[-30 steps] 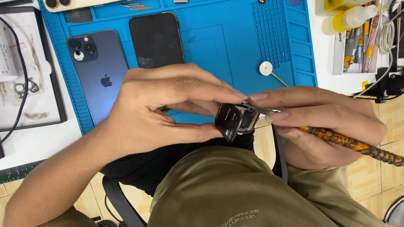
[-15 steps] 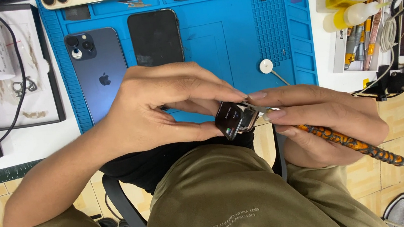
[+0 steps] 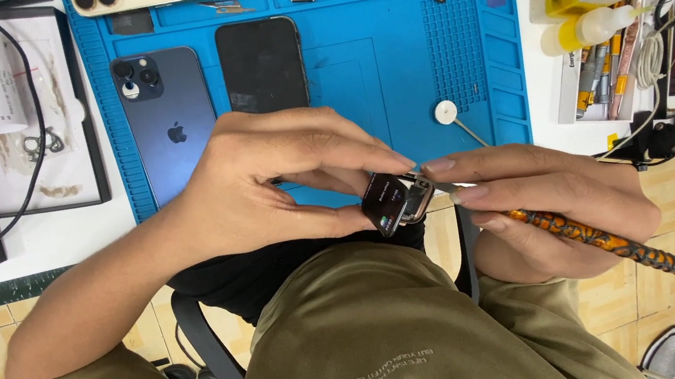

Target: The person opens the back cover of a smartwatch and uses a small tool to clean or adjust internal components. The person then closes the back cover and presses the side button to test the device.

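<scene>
- The smartwatch [image 3: 395,200] sits pinched between the left hand [image 3: 270,180] thumb and fingertips, held in the air over the lap, just off the near edge of the blue mat [image 3: 392,75].
- Barely any change from half a second ago: the watch looks tipped a touch more, so the prying seems to be slow going.
- The right hand [image 3: 548,205] has its fingers closed round an orange-handled tool [image 3: 610,240], tip at the watch's edge, same as before.
- The two phones [image 3: 171,115] on the mat haven't budged.
</scene>
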